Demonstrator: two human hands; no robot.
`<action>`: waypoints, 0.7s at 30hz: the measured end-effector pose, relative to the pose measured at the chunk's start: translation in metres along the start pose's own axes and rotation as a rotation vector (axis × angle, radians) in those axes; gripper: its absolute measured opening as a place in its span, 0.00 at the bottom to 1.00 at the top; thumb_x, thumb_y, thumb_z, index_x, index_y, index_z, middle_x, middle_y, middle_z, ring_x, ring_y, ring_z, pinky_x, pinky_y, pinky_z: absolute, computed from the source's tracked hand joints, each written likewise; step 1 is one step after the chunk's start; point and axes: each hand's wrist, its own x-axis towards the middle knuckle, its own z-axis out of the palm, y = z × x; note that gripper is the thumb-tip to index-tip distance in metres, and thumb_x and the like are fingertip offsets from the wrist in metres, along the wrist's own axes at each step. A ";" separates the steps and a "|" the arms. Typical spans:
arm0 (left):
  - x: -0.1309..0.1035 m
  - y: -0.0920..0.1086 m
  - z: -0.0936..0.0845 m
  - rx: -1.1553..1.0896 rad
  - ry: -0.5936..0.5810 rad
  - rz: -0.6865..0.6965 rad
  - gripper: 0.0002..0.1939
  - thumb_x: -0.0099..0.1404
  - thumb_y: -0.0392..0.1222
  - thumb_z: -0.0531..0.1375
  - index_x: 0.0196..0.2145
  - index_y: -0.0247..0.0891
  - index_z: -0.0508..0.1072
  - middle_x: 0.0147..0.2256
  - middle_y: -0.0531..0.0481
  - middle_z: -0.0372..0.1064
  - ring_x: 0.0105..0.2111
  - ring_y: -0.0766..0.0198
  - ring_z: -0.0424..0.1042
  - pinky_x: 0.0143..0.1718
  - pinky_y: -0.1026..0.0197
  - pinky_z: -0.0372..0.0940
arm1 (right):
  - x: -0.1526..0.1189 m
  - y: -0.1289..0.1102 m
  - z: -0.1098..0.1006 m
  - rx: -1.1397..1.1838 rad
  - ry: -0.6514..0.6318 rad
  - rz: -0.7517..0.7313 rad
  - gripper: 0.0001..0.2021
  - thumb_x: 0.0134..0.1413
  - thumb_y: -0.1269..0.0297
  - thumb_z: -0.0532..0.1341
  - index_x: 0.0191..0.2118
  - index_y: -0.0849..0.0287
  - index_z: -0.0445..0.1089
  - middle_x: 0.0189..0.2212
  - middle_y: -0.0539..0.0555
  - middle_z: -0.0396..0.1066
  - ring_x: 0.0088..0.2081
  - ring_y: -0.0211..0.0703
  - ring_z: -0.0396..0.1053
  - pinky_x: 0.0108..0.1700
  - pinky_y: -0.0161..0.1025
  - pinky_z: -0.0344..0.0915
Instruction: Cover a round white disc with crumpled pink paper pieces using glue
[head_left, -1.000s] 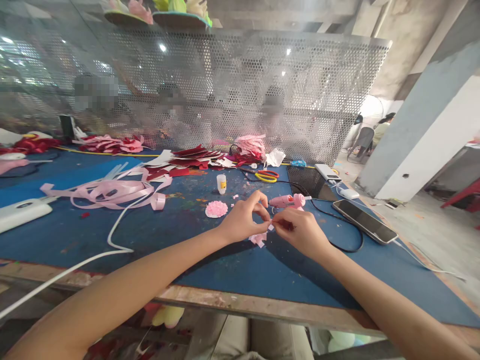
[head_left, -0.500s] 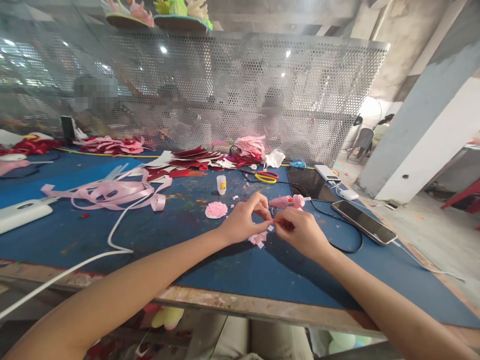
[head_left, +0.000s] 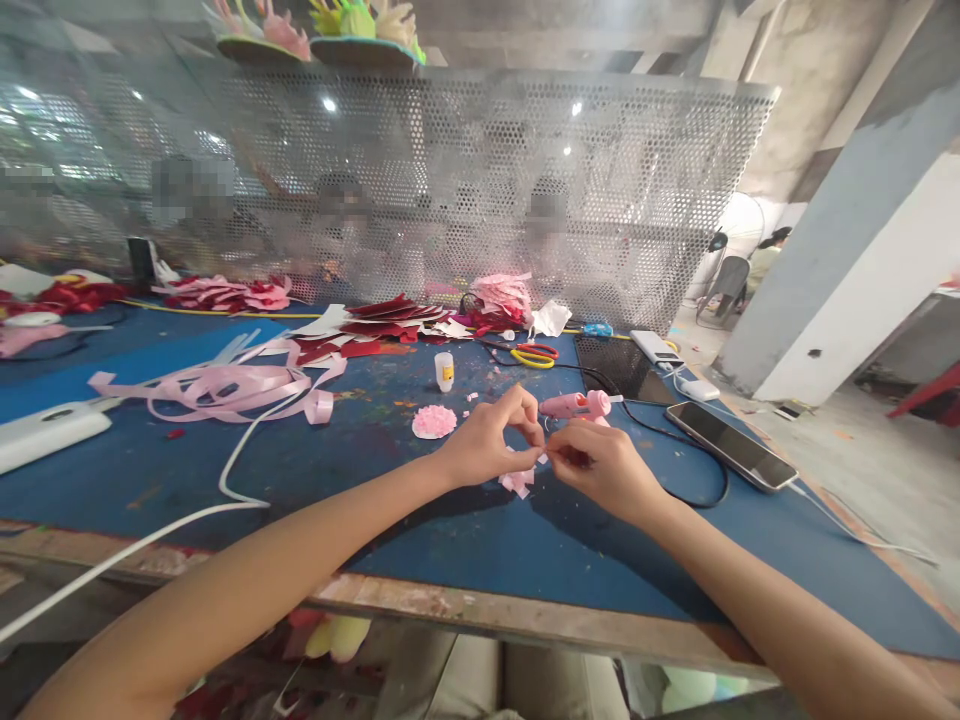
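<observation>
My left hand [head_left: 495, 440] and my right hand [head_left: 596, 460] meet fingertip to fingertip above the blue table. Both are pinched on a tiny pink piece, mostly hidden by the fingers; it looks like a bit of ribbon. Just below them lies a small heap of cut pink ribbon pieces [head_left: 517, 482]. To the left of my left hand sits a round white disc covered with pink bits [head_left: 434, 421]. A small bottle with a yellow label [head_left: 444, 372] stands behind that disc. Right behind my right hand rests a pink glue gun [head_left: 574, 405].
A loose coil of pink ribbon [head_left: 217, 385] and a white cable [head_left: 232, 470] lie at the left. Scissors [head_left: 534, 355] and stacked red and white sheets [head_left: 382, 325] are farther back. A phone [head_left: 731, 445] lies at the right. A perforated metal screen [head_left: 450, 190] closes off the rear.
My hands stay pinched together over the ribbon heap, with only a slight shift of the fingertips. The whole view has moved very slightly; the things on the table stay in place.
</observation>
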 end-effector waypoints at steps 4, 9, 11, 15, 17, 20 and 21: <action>-0.001 0.001 0.000 -0.046 -0.001 -0.002 0.16 0.52 0.32 0.61 0.32 0.42 0.55 0.28 0.58 0.72 0.29 0.68 0.71 0.37 0.65 0.61 | 0.000 0.000 0.002 0.014 0.010 -0.002 0.06 0.50 0.73 0.56 0.26 0.59 0.68 0.20 0.47 0.66 0.22 0.32 0.60 0.27 0.30 0.58; 0.000 -0.004 0.003 -0.248 0.018 -0.036 0.17 0.54 0.32 0.61 0.32 0.41 0.54 0.28 0.57 0.71 0.29 0.67 0.70 0.37 0.63 0.63 | 0.000 -0.002 0.001 0.049 0.037 0.054 0.05 0.50 0.72 0.57 0.27 0.59 0.68 0.20 0.47 0.65 0.21 0.32 0.60 0.26 0.30 0.59; 0.002 -0.008 0.006 -0.392 0.036 -0.079 0.18 0.55 0.33 0.62 0.32 0.41 0.53 0.29 0.56 0.71 0.29 0.67 0.71 0.36 0.62 0.64 | 0.001 -0.003 0.000 0.050 0.058 0.093 0.05 0.50 0.71 0.57 0.27 0.59 0.68 0.20 0.47 0.65 0.21 0.33 0.60 0.26 0.30 0.59; 0.006 -0.014 0.011 -0.556 0.073 -0.159 0.17 0.55 0.37 0.64 0.34 0.40 0.56 0.35 0.49 0.72 0.36 0.64 0.73 0.38 0.60 0.66 | 0.003 -0.005 0.000 0.011 0.114 0.183 0.04 0.50 0.69 0.57 0.27 0.58 0.68 0.21 0.48 0.67 0.22 0.33 0.61 0.27 0.31 0.60; 0.007 -0.014 0.012 -0.564 0.068 -0.185 0.19 0.54 0.37 0.65 0.40 0.39 0.61 0.45 0.43 0.70 0.43 0.61 0.72 0.42 0.59 0.66 | 0.003 -0.004 0.000 0.009 0.115 0.213 0.04 0.50 0.69 0.57 0.27 0.59 0.68 0.22 0.49 0.68 0.22 0.33 0.62 0.27 0.31 0.60; 0.006 -0.011 0.012 -0.587 -0.008 -0.211 0.23 0.53 0.37 0.65 0.47 0.38 0.66 0.50 0.42 0.69 0.47 0.59 0.71 0.48 0.57 0.65 | 0.003 -0.002 0.000 0.004 0.100 0.249 0.04 0.50 0.68 0.57 0.27 0.59 0.68 0.22 0.49 0.68 0.21 0.34 0.62 0.27 0.31 0.60; 0.005 -0.009 0.011 -0.593 -0.034 -0.217 0.22 0.53 0.38 0.65 0.46 0.37 0.68 0.48 0.42 0.70 0.47 0.59 0.71 0.49 0.57 0.65 | 0.003 -0.001 0.000 -0.002 0.099 0.258 0.04 0.50 0.68 0.57 0.27 0.58 0.69 0.22 0.49 0.69 0.21 0.34 0.62 0.27 0.31 0.60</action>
